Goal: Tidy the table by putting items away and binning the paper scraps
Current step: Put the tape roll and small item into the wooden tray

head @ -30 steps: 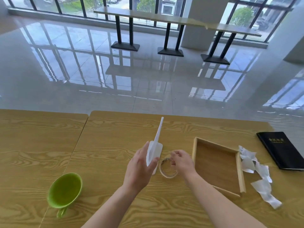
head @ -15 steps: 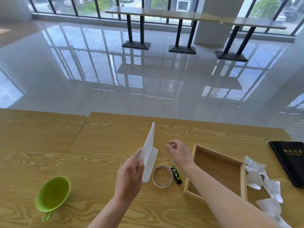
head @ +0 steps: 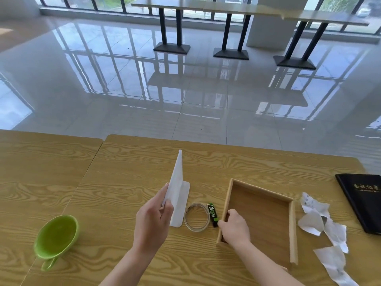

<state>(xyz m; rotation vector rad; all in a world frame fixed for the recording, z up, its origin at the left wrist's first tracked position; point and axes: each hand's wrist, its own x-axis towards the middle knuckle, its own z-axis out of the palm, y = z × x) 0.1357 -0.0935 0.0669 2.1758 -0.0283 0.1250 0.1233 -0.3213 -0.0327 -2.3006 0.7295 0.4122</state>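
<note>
A thin white L-shaped stand [head: 179, 195] is seen at the middle of the light wood-grain desk [head: 123, 166], its flat foot lying on the surface and its upright plate rising away from the viewer. The lower edge of that plate is pinched by the left hand [head: 152, 221], the thumb on one face and the curled fingers [head: 168, 210] on the other.

Just to the right of the stand's foot, a flat ring of clear tape [head: 196, 217] lies on the desk. Beside the ring, a small black-and-green stick [head: 212, 212] is placed; what it is cannot be made out.

A shallow square wooden tray [head: 291, 228] sits to the right of the stick. Its left wall is gripped near the near corner by the right hand [head: 235, 229], with the fingers curled over the rim into the tray and the thumb kept outside. The thumb tip is very close to the stick, but contact cannot be judged.

Torn white paper scraps [head: 313, 221] are scattered on the desk right of the tray, running from beside its far right corner down toward the near edge. They lie between the tray and a black notebook with gold lettering [head: 362, 205], found at the far right.

A green plastic cup [head: 55, 236] is tipped on its side at the near left, well apart from both hands.
</note>
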